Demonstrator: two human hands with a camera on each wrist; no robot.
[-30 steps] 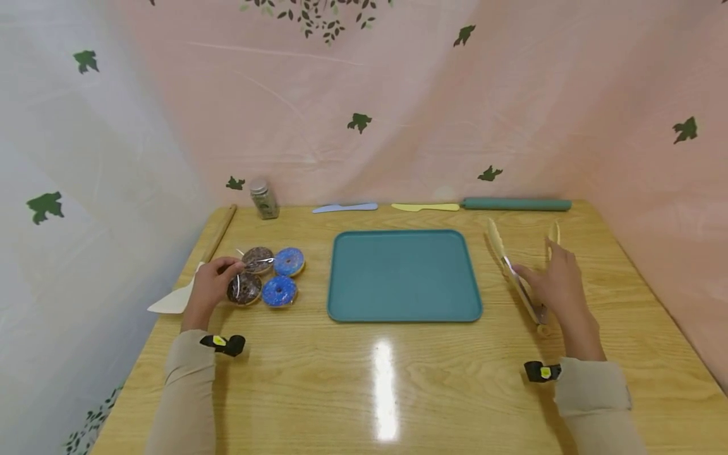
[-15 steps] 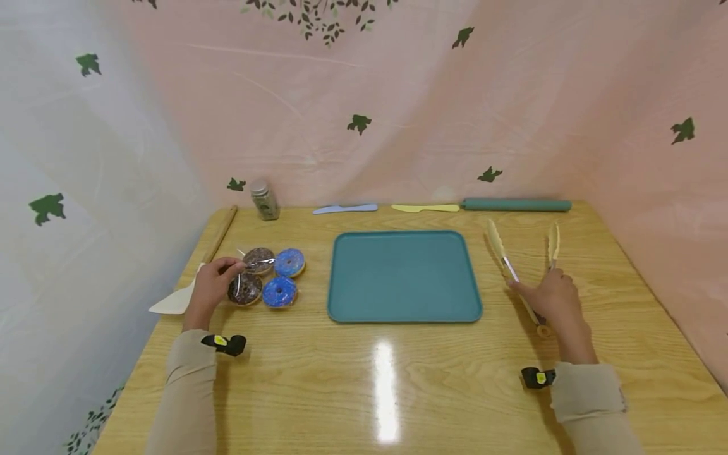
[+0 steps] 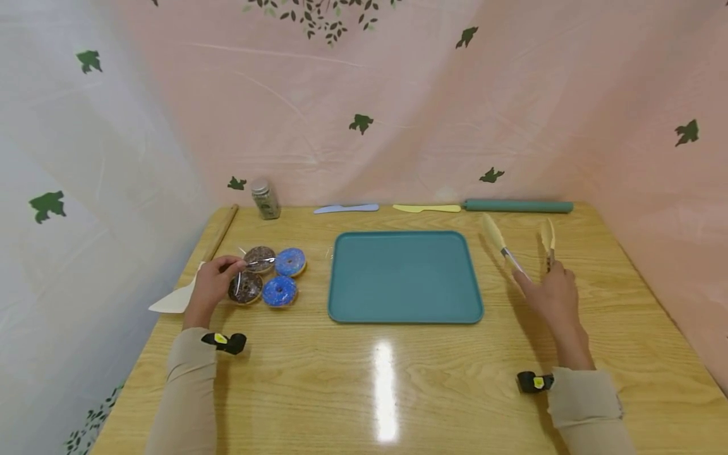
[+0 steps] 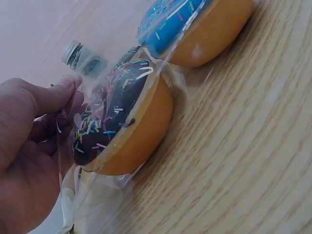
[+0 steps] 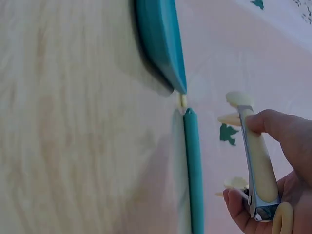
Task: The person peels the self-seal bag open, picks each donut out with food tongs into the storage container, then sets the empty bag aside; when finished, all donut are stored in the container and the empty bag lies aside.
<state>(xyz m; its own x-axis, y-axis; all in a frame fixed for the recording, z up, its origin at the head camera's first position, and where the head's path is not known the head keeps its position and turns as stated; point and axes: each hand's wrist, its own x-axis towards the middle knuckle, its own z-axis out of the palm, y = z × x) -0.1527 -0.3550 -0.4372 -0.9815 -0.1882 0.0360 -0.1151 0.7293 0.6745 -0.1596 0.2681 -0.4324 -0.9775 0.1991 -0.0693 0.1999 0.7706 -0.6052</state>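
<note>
Tongs (image 3: 520, 253) sit in your right hand (image 3: 550, 296) over the right part of the wooden table (image 3: 387, 379), their two cream tips spread wide apart and pointing toward the far edge, where the teal rolling pin (image 3: 517, 206) lies along the wall. Your fingers and thumb curl round the arms near the hinge, as the right wrist view shows (image 5: 258, 165); the arms are not squeezed together. Bare tabletop lies between that hand and the teal tray (image 3: 405, 277) to its left, and more bare wood runs to the table's right edge. Your left hand (image 3: 212, 287) is at the left side of the table, pinching the clear plastic wrap (image 4: 68, 161) that covers the four donuts (image 3: 272, 277): two chocolate ones nearer the hand, two blue ones nearer the tray. The thumb and fingers close on the film itself, beside the near chocolate donut (image 4: 122, 126). A gap of bare wood separates the donuts from the tray's left rim. Just left of that hand a white spatula (image 3: 173, 300) with a wooden handle reaches the table's left edge. At the far edge stand a small spice jar (image 3: 265, 199), a blue knife (image 3: 345, 208) and a yellow knife (image 3: 426, 208).
</note>
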